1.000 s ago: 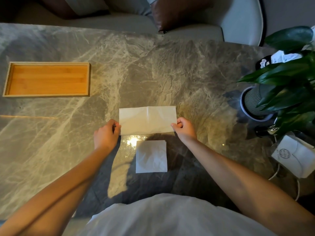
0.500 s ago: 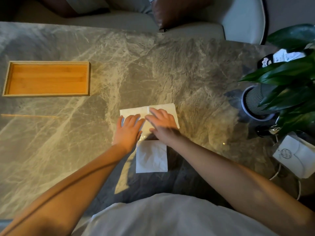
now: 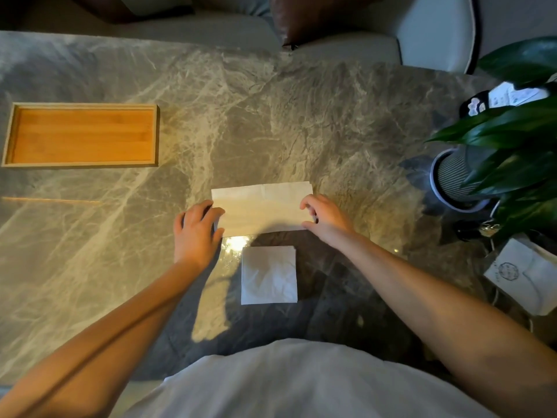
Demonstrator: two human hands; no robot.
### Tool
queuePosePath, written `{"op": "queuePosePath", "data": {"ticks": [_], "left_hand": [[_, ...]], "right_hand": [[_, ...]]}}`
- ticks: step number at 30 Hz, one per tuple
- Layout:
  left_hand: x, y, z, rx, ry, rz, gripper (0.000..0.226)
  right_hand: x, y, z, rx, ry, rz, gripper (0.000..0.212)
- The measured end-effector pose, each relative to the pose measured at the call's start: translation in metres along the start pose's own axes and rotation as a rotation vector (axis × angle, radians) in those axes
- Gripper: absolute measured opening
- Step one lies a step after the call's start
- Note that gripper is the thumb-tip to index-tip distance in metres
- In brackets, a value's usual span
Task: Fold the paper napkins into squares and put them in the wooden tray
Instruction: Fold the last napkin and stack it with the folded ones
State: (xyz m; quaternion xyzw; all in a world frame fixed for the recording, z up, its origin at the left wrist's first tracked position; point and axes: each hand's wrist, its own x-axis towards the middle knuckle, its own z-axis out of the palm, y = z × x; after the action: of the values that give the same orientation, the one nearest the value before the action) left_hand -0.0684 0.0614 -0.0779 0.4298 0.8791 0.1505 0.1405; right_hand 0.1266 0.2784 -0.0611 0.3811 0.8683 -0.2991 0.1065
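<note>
A white paper napkin folded into a long rectangle (image 3: pixel 262 208) lies flat on the marble table. My left hand (image 3: pixel 197 232) rests at its left short end with fingers touching the edge. My right hand (image 3: pixel 325 218) is at its right short end, fingers curled on the edge. A napkin folded into a square (image 3: pixel 269 275) lies just nearer to me, untouched. The wooden tray (image 3: pixel 81 134) sits at the far left with nothing in it.
A potted plant with large green leaves (image 3: pixel 509 164) in a ribbed pot (image 3: pixel 452 179) stands at the right edge. A white paper bag (image 3: pixel 524 276) and cables lie at the near right. A sofa with a brown cushion (image 3: pixel 313 16) lies beyond the table.
Half a second ago both hands pressed flat on the middle of the rectangle napkin. They have slid apart to its left and right ends.
</note>
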Motion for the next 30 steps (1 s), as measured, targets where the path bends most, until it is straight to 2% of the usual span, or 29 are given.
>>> {"op": "queuePosePath", "data": {"ticks": [3, 6, 10, 12, 15, 17, 20, 23, 26, 30], "left_hand": [[0.001, 0.009, -0.002, -0.085, 0.064, -0.101, 0.038], [0.01, 0.022, -0.011, -0.229, 0.092, -0.062, 0.032], [0.035, 0.04, -0.019, -0.252, -0.051, 0.058, 0.041], [0.046, 0.048, -0.02, -0.229, -0.145, 0.11, 0.049], [0.056, 0.052, -0.016, -0.087, -0.278, 0.235, 0.058], [0.06, 0.05, -0.01, 0.051, -0.388, 0.259, 0.058], [0.061, 0.045, -0.004, 0.178, -0.495, 0.269, 0.061], [0.06, 0.039, -0.005, 0.16, -0.484, 0.273, 0.064], [0.056, 0.038, -0.008, 0.115, -0.443, 0.268, 0.068], [0.049, 0.037, -0.009, 0.046, -0.348, 0.283, 0.069]], "right_hand": [[0.002, -0.008, 0.006, 0.035, 0.06, 0.101, 0.027], [0.007, -0.025, 0.011, 0.286, 0.047, 0.305, 0.023], [0.013, -0.053, 0.014, 0.513, -0.083, 0.336, 0.005], [0.011, -0.063, 0.013, 0.553, -0.198, 0.293, 0.009], [0.007, -0.066, 0.013, 0.529, -0.314, 0.197, 0.018], [0.004, -0.06, 0.014, 0.44, -0.253, 0.093, 0.019], [0.001, -0.042, 0.014, 0.102, -0.096, -0.113, 0.021], [0.0, -0.032, 0.014, -0.124, -0.042, -0.245, 0.032], [0.001, -0.033, 0.015, -0.132, -0.051, -0.252, 0.035], [0.005, -0.038, 0.014, -0.119, -0.039, -0.208, 0.025]]}}
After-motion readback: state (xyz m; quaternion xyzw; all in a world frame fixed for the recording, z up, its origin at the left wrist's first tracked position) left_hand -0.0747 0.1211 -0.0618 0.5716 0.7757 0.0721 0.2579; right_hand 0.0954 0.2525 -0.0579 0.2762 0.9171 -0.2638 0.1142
